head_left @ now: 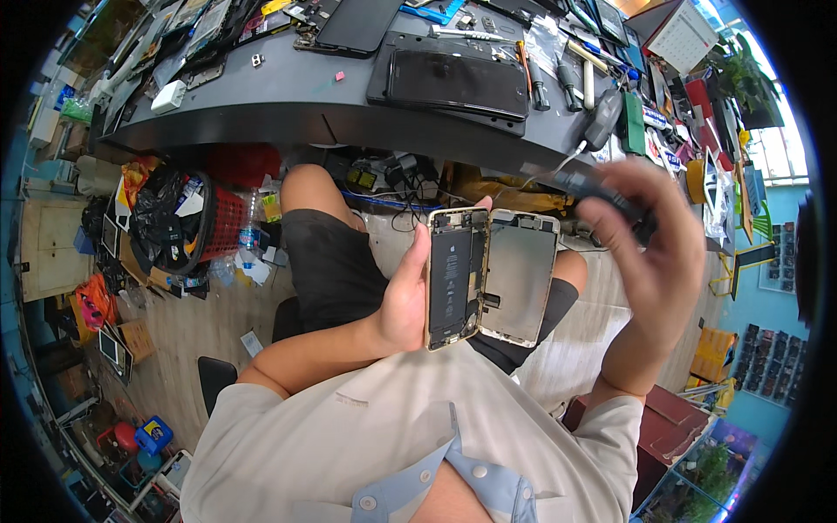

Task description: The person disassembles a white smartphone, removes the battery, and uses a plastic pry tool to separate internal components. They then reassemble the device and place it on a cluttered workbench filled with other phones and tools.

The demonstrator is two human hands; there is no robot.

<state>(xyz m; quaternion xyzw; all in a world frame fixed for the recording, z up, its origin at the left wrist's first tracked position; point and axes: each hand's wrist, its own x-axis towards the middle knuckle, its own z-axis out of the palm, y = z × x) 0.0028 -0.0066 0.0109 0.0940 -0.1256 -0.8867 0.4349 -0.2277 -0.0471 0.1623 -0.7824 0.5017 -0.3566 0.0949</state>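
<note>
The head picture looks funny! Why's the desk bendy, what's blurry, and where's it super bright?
In the head view, the desk curves because the lens is fisheye; in the head view, the right hand and dark thing in its grip are smeared, while the phone looks sharper; in the head view, the window glares near the right rim.

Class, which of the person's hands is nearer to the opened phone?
Left. The left hand holds the opened phone; the right hand is off to its right, not touching it.
</note>
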